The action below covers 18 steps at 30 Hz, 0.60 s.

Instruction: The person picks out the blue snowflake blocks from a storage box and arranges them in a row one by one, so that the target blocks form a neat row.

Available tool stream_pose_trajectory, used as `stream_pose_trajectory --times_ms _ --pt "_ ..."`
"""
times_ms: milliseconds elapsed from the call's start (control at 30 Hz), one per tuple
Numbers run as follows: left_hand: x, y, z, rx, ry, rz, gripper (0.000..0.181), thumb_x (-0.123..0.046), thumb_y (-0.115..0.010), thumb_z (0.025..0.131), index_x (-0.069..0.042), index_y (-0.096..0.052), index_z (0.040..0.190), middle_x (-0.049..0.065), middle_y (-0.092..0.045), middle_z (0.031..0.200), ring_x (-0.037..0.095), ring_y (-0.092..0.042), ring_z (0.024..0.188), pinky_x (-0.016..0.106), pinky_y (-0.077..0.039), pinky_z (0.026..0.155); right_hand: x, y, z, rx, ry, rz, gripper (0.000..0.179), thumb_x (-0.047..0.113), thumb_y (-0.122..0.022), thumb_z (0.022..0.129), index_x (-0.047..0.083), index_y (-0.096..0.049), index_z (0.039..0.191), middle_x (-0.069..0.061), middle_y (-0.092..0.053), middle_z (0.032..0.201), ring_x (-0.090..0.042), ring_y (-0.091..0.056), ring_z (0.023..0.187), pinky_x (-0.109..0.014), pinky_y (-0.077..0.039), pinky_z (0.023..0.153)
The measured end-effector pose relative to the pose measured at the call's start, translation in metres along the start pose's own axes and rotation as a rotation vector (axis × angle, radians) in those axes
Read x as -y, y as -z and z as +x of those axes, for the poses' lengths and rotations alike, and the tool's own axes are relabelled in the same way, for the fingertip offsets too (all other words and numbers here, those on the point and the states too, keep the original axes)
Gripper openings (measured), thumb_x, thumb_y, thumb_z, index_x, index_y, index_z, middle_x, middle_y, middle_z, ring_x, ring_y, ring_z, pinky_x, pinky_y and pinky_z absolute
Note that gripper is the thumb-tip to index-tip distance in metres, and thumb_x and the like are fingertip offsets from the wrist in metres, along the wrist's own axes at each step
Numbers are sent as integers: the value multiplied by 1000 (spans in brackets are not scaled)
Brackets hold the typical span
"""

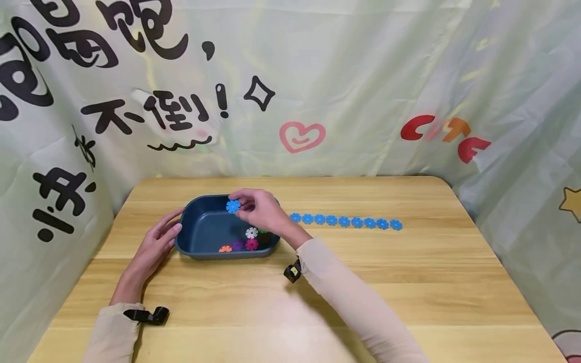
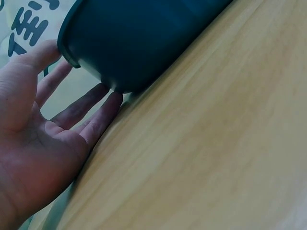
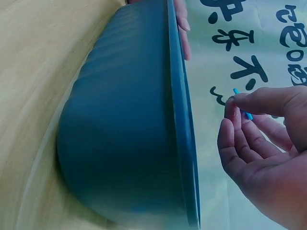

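Between thumb and fingertips, my right hand (image 1: 260, 207) pinches a blue snowflake building disc (image 1: 233, 206) above a dark blue plastic basin (image 1: 195, 254). The right wrist view shows that disc (image 3: 249, 115) edge-on. My left hand (image 1: 156, 242) touches the basin's left end; in the left wrist view its fingers (image 2: 81, 106) are fairly straight against the basin wall (image 2: 124, 52). Inside the basin, toward the near right, lie a white disc (image 1: 251, 232), a pink disc (image 1: 251, 244), a purple disc (image 1: 237, 245), an orange disc (image 1: 225, 249) and some green, partly hidden by the right forearm.
A row of several blue snowflake discs (image 1: 344, 222) runs rightward from the basin across the wooden table (image 1: 363, 302). A printed cloth curtain (image 1: 354, 75) hangs behind the table and at both sides.
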State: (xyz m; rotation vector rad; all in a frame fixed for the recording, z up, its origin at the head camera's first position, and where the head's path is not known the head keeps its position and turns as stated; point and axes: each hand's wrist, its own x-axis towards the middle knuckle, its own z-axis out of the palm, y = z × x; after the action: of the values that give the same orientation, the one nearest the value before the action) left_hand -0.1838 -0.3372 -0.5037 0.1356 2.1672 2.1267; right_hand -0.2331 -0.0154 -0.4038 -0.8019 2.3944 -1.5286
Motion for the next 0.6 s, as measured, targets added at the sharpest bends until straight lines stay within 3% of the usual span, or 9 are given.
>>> stream_pose_trajectory --times_ms 167,400,600 --pt "1 0 -1 9 -10 -29 52 -19 -51 110 -15 -38 160 9 -36 157 7 -49 128 19 -50 97 -1 6 -10 -33 7 36 37 0 -74 93 6 -70 129 -7 -68 105 -16 -67 93 -22 -56 85" --pt "1 0 -1 9 -2 -10 53 -21 -51 110 -15 -37 160 14 -32 160 6 -49 128 19 -50 96 -7 16 -25 -73 48 41 36 -1 -74 92 3 -70 127 -10 -69 104 -18 -68 92 -26 -57 84" --pt "1 1 0 10 -15 -8 53 -20 -51 110 -15 -37 160 11 -35 157 5 -51 126 19 -50 96 -12 23 -36 -117 84 3 35 0 -75 91 3 -70 125 -8 -70 102 -17 -67 88 -27 -58 79"
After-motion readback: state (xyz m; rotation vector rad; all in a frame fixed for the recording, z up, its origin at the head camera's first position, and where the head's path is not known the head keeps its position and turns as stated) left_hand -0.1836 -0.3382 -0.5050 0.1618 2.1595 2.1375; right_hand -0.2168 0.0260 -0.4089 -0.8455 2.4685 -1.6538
